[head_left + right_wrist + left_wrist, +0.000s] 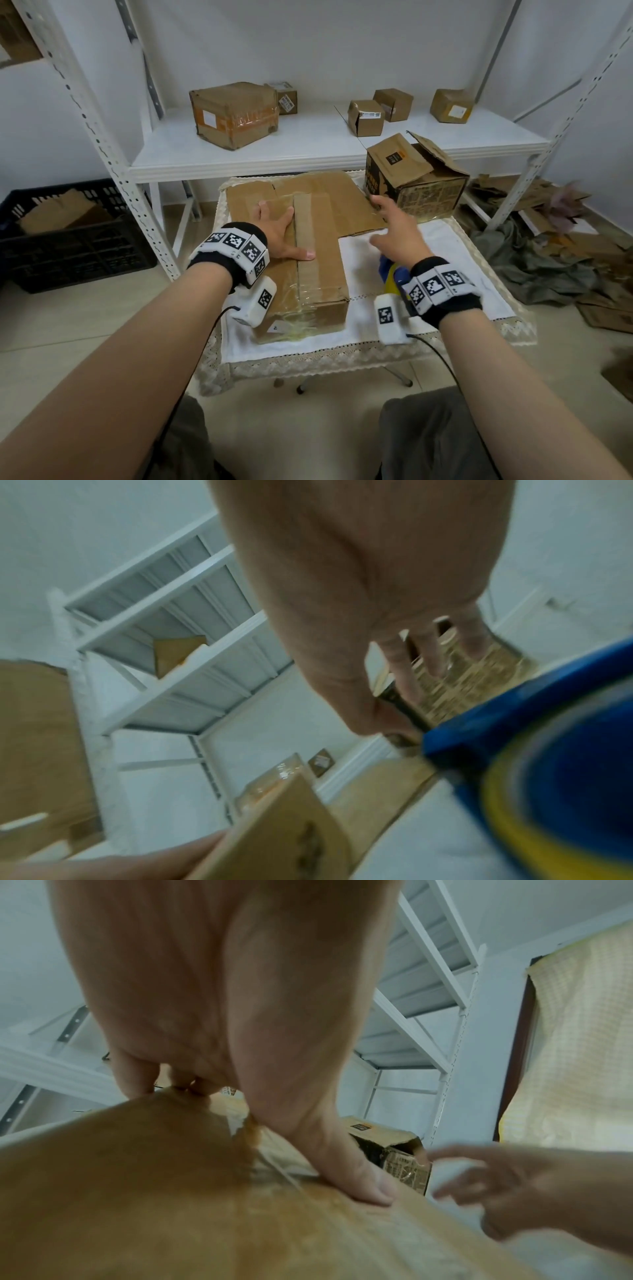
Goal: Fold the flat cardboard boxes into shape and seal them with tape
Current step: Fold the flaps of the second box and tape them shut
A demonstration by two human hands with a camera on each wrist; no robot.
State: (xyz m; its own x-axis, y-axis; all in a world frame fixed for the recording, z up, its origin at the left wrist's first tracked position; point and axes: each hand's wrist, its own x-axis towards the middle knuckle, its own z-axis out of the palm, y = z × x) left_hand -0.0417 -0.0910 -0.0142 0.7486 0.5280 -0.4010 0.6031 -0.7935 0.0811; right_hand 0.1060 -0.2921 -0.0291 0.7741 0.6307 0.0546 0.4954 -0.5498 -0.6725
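Observation:
A brown cardboard box [318, 274] lies on the small cloth-covered table [455, 274], with a strip of tape [308, 236] along its top seam. One flap [352, 205] spreads flat to the back right. My left hand [279, 231] rests flat on the box top, fingers straight, and its thumb [363, 1180] presses beside the tape. My right hand [394, 226] hovers with spread fingers over the flap's near edge and holds nothing. A blue and yellow tape dispenser [392, 274] sits on the cloth under my right wrist, large and blurred in the right wrist view [548, 777].
An open box with black print [414, 178] stands at the table's back right. Several sealed boxes sit on the white shelf [308, 150] behind. A black crate [75, 233] is on the floor at left. Loose cardboard and grey cloth [548, 260] lie on the floor at right.

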